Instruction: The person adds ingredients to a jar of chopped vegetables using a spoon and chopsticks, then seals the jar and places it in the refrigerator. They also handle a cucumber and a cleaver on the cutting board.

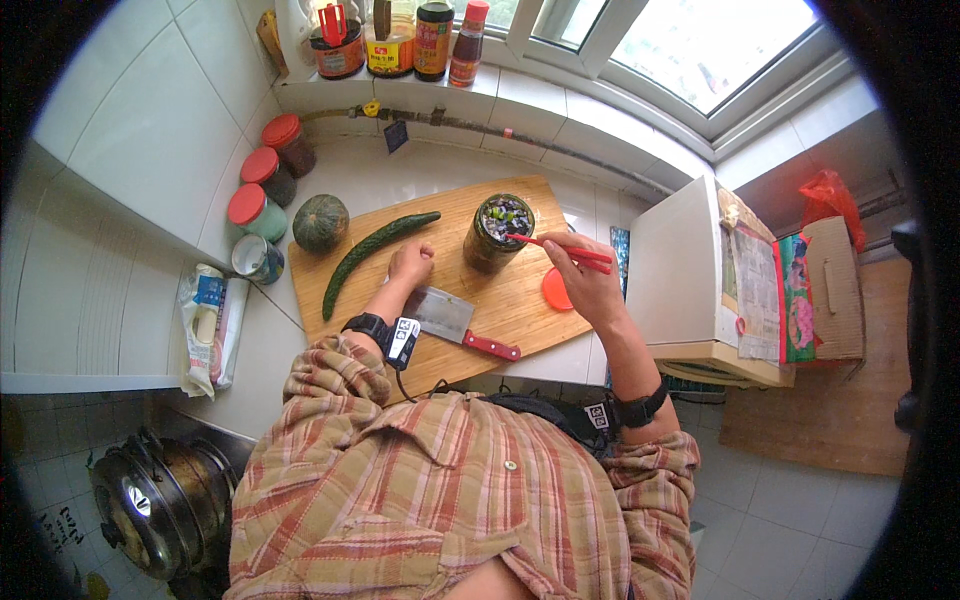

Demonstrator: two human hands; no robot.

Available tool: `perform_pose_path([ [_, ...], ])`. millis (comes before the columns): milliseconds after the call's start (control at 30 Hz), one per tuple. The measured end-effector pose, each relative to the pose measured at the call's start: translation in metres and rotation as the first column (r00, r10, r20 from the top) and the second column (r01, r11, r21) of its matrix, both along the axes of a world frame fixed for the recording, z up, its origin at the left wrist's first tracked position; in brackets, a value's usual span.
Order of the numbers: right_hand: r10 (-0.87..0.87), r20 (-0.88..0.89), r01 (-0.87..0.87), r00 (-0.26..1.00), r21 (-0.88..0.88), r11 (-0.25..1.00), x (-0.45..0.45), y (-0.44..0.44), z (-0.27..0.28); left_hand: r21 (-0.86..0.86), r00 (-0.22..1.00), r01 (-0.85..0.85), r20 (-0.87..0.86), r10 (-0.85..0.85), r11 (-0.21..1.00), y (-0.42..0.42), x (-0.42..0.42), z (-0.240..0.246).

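Note:
My right hand holds a pair of red chopsticks, their tips at the mouth of an open glass jar. Chopped dark and green pieces fill the jar up to its neck. It stands upright on a wooden cutting board. My left hand rests on the board with curled fingers, holding nothing that I can see. Beside it lies a cleaver with a red handle, its blade partly under my left forearm. A long green cucumber curves along the board's left part. Partly behind my right hand is a red lid.
A small green pumpkin sits at the board's left edge. Several red-lidded jars line the tiled wall. Sauce bottles stand on the windowsill above a pipe. A white appliance borders the right side.

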State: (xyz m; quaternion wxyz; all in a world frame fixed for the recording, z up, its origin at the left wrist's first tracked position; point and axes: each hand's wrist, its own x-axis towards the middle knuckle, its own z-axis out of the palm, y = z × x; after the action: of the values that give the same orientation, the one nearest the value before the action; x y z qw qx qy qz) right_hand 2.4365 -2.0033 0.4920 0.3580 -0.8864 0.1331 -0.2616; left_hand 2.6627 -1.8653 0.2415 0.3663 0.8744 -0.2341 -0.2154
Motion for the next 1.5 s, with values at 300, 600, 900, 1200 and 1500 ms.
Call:
perform_pose_path([
  [300, 0.000, -0.028, -0.001, 1.000, -0.041, 0.999, 0.008, -0.004, -0.016, -0.005, 1.000, -0.019, 0.024, 0.019, 1.000, -0.002, 0.000, -0.006],
  [600, -0.062, 0.000, 0.062, 0.998, 0.134, 0.989, -0.001, -0.005, 0.012, 0.028, 1.000, -0.009, -0.021, 0.009, 1.000, -0.002, 0.000, -0.002],
  [900, 0.041, 0.060, -0.044, 0.997, 0.045, 0.998, 0.017, -0.001, 0.003, 0.044, 1.000, -0.007, -0.027, 0.009, 0.999, -0.001, 0.007, -0.008],
  [1200, -0.011, 0.061, 0.011, 0.998, 0.008, 1.000, 0.017, -0.004, -0.035, 0.032, 1.000, 0.016, 0.004, -0.016, 0.999, -0.002, 0.003, -0.001],
  [1500, -0.095, 0.080, 0.093, 0.992, 0.030, 0.995, -0.002, -0.001, 0.005, 0.066, 1.000, 0.004, -0.001, -0.004, 0.998, -0.001, -0.001, 0.004],
])
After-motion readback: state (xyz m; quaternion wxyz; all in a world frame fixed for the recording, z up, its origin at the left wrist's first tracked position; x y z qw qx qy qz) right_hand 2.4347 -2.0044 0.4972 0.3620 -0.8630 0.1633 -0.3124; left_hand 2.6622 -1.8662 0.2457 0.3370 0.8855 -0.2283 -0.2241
